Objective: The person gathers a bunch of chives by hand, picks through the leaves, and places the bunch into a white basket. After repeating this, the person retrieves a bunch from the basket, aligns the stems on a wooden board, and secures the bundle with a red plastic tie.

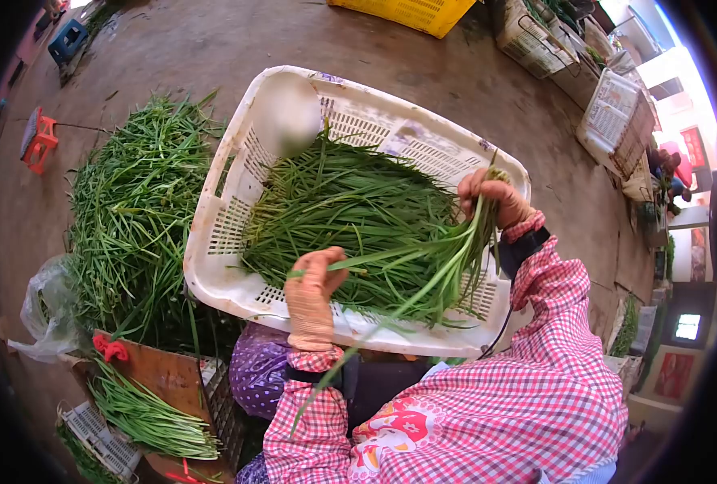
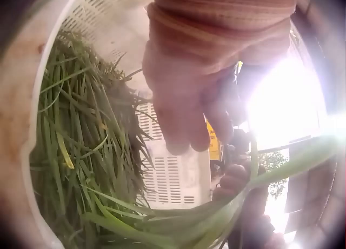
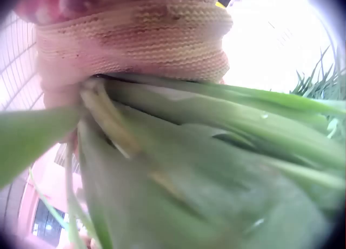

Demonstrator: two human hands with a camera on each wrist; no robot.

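In the head view, my right hand [image 1: 491,198] grips a bunch of garlic chives [image 1: 473,250] by its pale stem end, over the right end of a white plastic basket [image 1: 205,218]. The leaves droop down and leftward from the fist. My left hand [image 1: 314,282] is over the basket's near side, pinching a long leaf [image 1: 382,255] that runs across from the bunch. Cut chives [image 1: 350,194] fill the basket's middle. The left wrist view has the left hand's fingers [image 2: 178,114] pointing down beside the pile. Close-up leaves [image 3: 232,141] hide most of the right fingers.
Left of the basket lies a large heap of loose chives [image 1: 136,210], with a clear plastic bag [image 1: 48,315] beside it. More chives [image 1: 152,415] lie on a brown board [image 1: 160,367]. A yellow crate [image 1: 415,12] stands beyond, a red stool [image 1: 42,141] far left, white crates [image 1: 612,113] at right.
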